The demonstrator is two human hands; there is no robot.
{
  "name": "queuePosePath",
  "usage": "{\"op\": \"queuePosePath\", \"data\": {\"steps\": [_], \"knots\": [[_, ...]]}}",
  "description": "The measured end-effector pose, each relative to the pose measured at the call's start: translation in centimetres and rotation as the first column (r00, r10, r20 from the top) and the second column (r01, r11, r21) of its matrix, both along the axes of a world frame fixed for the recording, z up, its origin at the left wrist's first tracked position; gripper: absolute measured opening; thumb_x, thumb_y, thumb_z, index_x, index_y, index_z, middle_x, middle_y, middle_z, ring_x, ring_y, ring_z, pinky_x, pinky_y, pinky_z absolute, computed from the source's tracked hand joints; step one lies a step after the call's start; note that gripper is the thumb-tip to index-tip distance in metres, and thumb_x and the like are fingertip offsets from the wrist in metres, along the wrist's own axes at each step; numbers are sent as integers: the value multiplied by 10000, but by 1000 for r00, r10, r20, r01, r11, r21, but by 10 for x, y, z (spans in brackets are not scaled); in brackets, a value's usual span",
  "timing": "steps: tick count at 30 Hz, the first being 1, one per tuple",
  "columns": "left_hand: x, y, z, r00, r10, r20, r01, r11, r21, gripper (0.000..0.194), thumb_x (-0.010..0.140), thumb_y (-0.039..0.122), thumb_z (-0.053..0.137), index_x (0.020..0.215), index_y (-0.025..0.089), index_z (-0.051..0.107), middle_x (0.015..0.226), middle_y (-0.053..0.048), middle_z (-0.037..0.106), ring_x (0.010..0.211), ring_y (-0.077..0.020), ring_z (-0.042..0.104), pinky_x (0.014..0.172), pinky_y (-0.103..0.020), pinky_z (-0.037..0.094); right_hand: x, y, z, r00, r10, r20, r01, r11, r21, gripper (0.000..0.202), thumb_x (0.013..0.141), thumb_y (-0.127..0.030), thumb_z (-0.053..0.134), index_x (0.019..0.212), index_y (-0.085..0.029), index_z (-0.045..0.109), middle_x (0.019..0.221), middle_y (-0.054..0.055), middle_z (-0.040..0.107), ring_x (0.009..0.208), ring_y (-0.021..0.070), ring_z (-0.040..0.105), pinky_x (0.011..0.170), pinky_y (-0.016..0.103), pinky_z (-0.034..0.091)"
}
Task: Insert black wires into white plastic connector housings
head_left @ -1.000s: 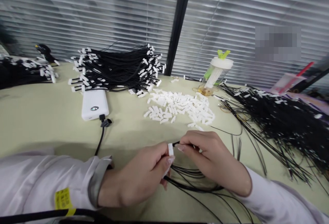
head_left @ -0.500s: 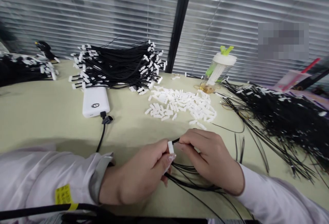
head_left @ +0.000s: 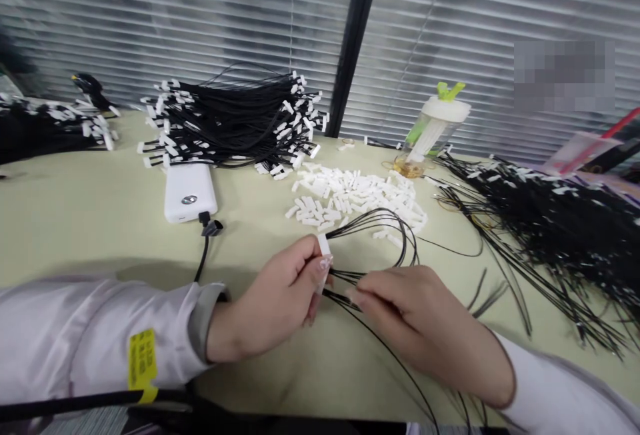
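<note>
Between its thumb and fingers, my left hand (head_left: 287, 295) pinches a white connector (head_left: 324, 244) with thin black wires running out of it to the right. My right hand (head_left: 430, 322) is closed around the black wires (head_left: 345, 277) just right of the connector. Some of the wires arch up in a loop (head_left: 395, 218) above my right hand, and others trail down below it. Behind my hands lies a loose heap of white connectors (head_left: 360, 195), partly crossed by the wire loop.
A large bundle of black cables (head_left: 235, 122) with white ends lies at the back. A white power bank (head_left: 189, 192) has a cable plugged in. A lidded cup (head_left: 435, 132) stands behind the heap. Loose black wires (head_left: 550, 222) spread at right, another bundle (head_left: 45, 132) far left.
My right hand has moved down and right, now on wires nearer the lower part of the connector. A loop of wires has risen above it. My left hand is slightly higher with the connector.
</note>
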State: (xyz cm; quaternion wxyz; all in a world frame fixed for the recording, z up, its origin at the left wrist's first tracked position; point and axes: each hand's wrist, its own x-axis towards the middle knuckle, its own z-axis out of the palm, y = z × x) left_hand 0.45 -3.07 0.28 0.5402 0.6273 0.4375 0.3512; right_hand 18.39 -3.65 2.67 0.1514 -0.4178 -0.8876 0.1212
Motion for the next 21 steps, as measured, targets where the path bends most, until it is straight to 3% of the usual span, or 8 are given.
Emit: {"op": "queuePosePath", "data": {"steps": [3,8,11,16,21], "knots": [[0,0,0,1000,11,2,-11,1000,2,218,877,329,316,714,200,382,473,77,420,417,-64,402,414,-161,350,0,6,1,998,-68,-7,67,996,-57,240,844,-254,406,644,-174,510,491,-44,450,460,55,365,498,210,235],[-1,-2,-2,1000,11,-12,-11,1000,16,214,878,331,321,725,199,392,486,76,421,432,-60,406,423,-155,354,-1,11,1,998,60,-2,-58,956,-288,338,838,-259,408,520,-146,427,460,-53,361,464,45,270,469,177,224],[-1,-1,-1,1000,-6,-14,6,1000,10,207,874,322,330,719,198,387,488,75,419,435,-63,411,428,-159,358,-3,13,-3,997,35,-65,-57,927,-371,352,846,-282,393,524,-143,417,446,-57,355,453,38,283,452,163,223],[1,2,-1,999,-6,-32,6,1000,5,213,876,318,320,711,198,381,483,77,417,433,-65,409,431,-162,358,-8,16,-8,998,-11,-70,-16,923,-384,323,837,-249,401,533,-143,430,449,-60,383,449,32,324,459,156,235],[1,1,-2,999,-15,-39,15,1000,10,219,873,321,331,700,195,381,474,79,413,427,-64,410,429,-165,354,-8,13,-9,996,22,-82,-46,951,-305,301,833,-222,411,549,-148,477,467,-62,340,462,39,296,460,163,231]]}}
